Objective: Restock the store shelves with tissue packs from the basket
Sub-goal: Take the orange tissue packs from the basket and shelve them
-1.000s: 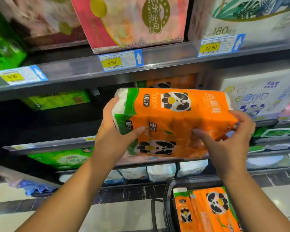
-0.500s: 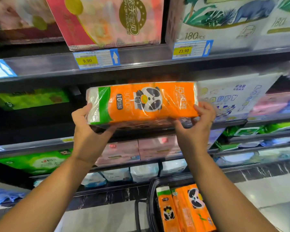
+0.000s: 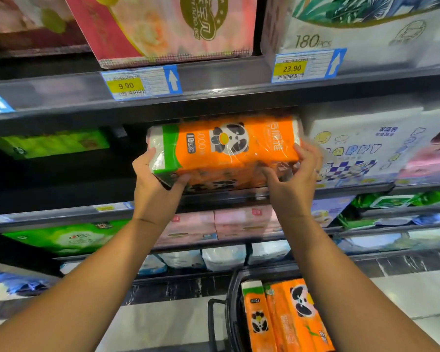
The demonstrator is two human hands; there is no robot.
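Left grip: left grip [image 3: 155, 189] grasps the left end of the tissue pack [image 3: 234, 153], fingers up the white-and-green end, thumb curled on the lower front corner.
Right grip: right grip [image 3: 292, 189] grasps the right end of the same pack, fingers up its side, thumb pressed into the lower face (fingertips motion-blurred).
Tissue pack: orange wrap, panda print, green band at the left end. It is held level and lengthwise in the opening of the middle shelf [image 3: 61, 214], under the upper shelf rail [image 3: 226, 82]. Its lower edge sits at the shelf's front lip; cannot tell whether it rests on the shelf.
Neighbours: white pack [image 3: 361, 148] with cartoon print just beside the right end. Green pack [image 3: 51, 143] well apart to the left, a dark gap between.
Upper shelf: pink box [image 3: 168, 29] above the held pack; pack marked 180 pcs [image 3: 353, 26] to its right.
Price tags: 9.90 tag [image 3: 141, 82] and 23.90 tag [image 3: 308, 66] on the upper rail, each with a white arrow pointing up.
Basket: black basket [image 3: 230, 301] on the floor [image 3: 163, 326] below the right forearm, with more orange panda packs [image 3: 290, 316] standing on end inside.
Lower shelves: green, pink and white packs, blurred.
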